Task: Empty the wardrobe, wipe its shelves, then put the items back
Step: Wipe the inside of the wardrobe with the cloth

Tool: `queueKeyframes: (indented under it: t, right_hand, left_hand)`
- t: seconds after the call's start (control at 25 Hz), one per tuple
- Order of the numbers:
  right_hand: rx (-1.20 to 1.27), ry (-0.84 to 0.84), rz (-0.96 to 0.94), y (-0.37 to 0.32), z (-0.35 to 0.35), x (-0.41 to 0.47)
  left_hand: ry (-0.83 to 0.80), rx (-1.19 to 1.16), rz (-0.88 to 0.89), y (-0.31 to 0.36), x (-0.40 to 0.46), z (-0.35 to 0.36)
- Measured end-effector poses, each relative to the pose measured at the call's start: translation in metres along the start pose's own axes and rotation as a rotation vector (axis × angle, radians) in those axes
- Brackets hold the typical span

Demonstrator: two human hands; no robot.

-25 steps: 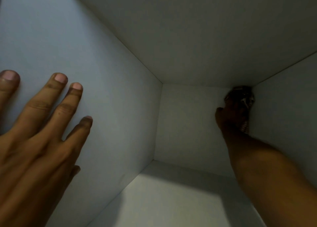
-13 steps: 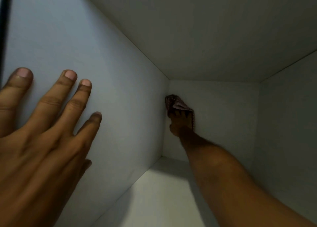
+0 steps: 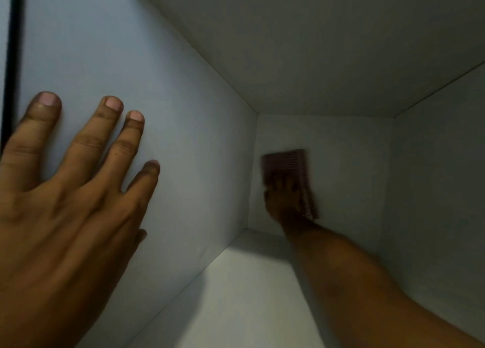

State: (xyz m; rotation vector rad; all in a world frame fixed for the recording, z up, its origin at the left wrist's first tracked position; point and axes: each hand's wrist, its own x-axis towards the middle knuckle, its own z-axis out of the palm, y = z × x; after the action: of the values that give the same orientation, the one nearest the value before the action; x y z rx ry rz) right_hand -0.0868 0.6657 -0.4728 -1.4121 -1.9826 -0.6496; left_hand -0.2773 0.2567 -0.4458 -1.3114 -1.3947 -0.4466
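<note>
Smooth white wardrobe (image 3: 183,143) walls; L hand (image 3: 65,203) fingers splayed flat, R hand (image 3: 284,203) presses blurry, maybe ribbed cloth (image 3: 286,165).

Single head view; close inside wardrobe (image 3: 157,111) compartment; faces back panel, tilted upward

Dark vertical strip (image 3: 15,45) at far left, top edge down to mid-frame (gap or trim, can't tell). Thin pale sliver (image 3: 3,32) left of it.
</note>
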Motion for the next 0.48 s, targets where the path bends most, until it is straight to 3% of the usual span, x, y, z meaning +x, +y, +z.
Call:
queueKeyframes:
  t: [0.08, 0.16, 0.24, 0.32, 0.4, 0.48]
  right_hand:
    - [-0.059, -0.288, -0.265, -0.028, 0.022, -0.009]
    - [-0.089, -0.355, -0.217, -0.026, 0.029, -0.018]
    - [-0.117, -0.256, -0.079, -0.006, 0.024, -0.032]
    - [-0.118, -0.088, 0.190, 0.034, 0.011, -0.045]
    - [-0.038, 0.041, 0.443, 0.075, -0.001, -0.052]
    - [0.119, 0.067, 0.671, 0.094, -0.009, -0.053]
  left_hand:
    - [0.021, 0.033, 0.000, 0.000, -0.003, 0.000]
    - [0.019, 0.067, 0.010, 0.000, -0.003, -0.001]
    - [-0.001, 0.134, 0.007, -0.002, -0.004, 0.001]
    - [-0.050, 0.149, -0.002, -0.004, -0.005, 0.001]
    - [-0.112, 0.195, -0.025, 0.001, -0.004, -0.005]
    - [-0.140, 0.257, -0.038, 0.008, -0.005, -0.010]
